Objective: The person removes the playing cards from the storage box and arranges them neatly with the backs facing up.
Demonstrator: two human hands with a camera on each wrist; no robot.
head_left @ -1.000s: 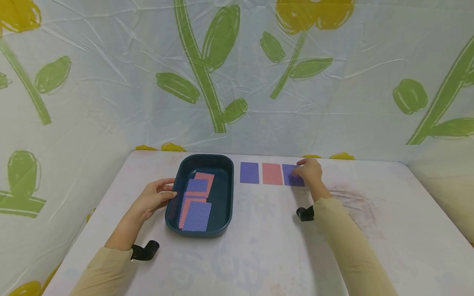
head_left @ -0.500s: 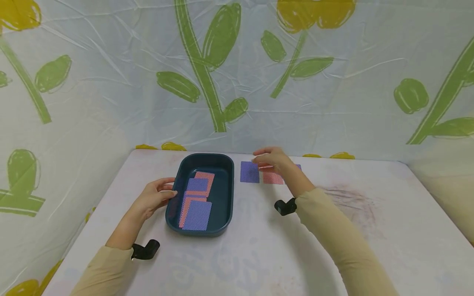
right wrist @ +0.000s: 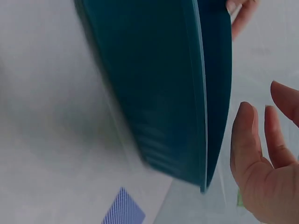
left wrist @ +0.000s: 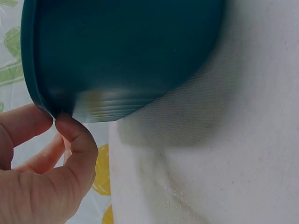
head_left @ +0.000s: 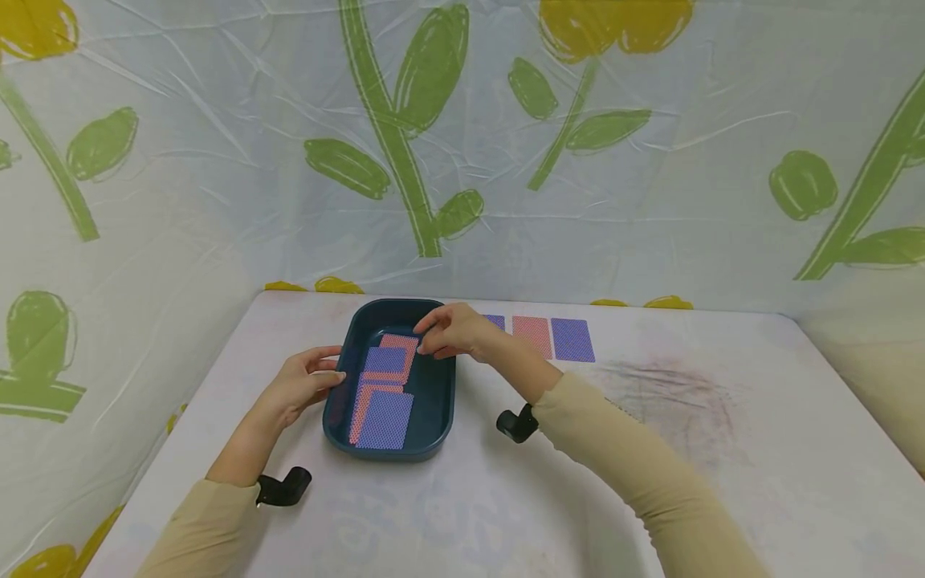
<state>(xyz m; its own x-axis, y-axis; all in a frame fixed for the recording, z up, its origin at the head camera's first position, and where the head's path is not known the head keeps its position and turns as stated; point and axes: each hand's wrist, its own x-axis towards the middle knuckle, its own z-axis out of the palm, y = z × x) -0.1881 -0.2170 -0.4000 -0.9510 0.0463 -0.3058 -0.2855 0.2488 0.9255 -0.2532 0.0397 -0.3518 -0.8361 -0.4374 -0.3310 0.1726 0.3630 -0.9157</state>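
Note:
A dark teal tray (head_left: 429,409) stands on the table, with several red and blue patterned playing cards (head_left: 385,421) overlapping inside it, backs up. My left hand (head_left: 302,387) pinches its left rim between thumb and finger, which shows close up in the left wrist view. Over the tray's right rim hovers my right hand (head_left: 455,331), above the interior near the far end. Its thumb and fingers (right wrist: 244,135) are apart in the right wrist view, with nothing between them.
Right of the tray lie a red card (head_left: 531,335) and a blue card (head_left: 573,340) in a row. Another blue card (head_left: 495,321) is partly hidden behind my right hand. A flowered sheet (head_left: 462,136) hangs behind the white table (head_left: 448,514).
My right hand has moved left from the rightmost blue card, across the row, to over the tray. My left hand stays at the rim. The row of cards has not moved.

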